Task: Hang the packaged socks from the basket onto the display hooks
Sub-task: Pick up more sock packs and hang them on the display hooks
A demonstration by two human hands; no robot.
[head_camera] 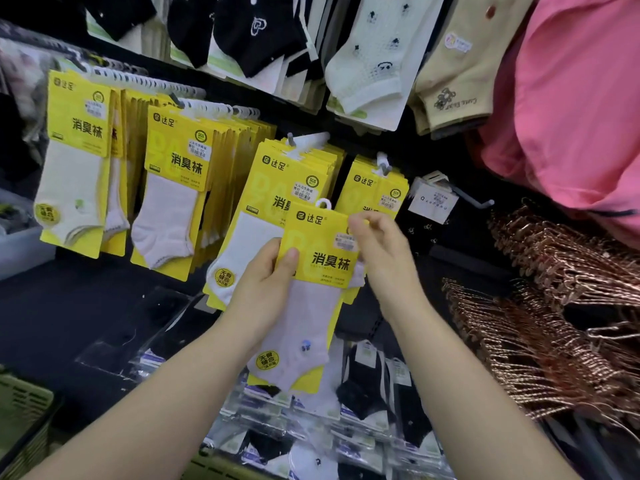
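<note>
Yellow card backs the sock pack [320, 261] held up in front of a black display wall [398, 143], its white loop uppermost and not on any hook. The left hand [265, 282] grasps the pack's left edge, thumb across the front. The right hand [379, 251] pinches its upper right corner. Just behind it hang four rows of like yellow packs [169, 188] on hooks [291, 140], the rows thinning toward the right. Right of them a bare hook [476, 201] sticks out beyond a dark sock card [433, 202]. Above hang black, cream and tan socks [367, 64]. A pink garment [571, 105] fills the upper right, with copper hangers [554, 306] heaped beneath it. Below the arms, clear-wrapped socks [363, 403] lie in a heap. A green basket [24, 407] sits at the lower left.
</note>
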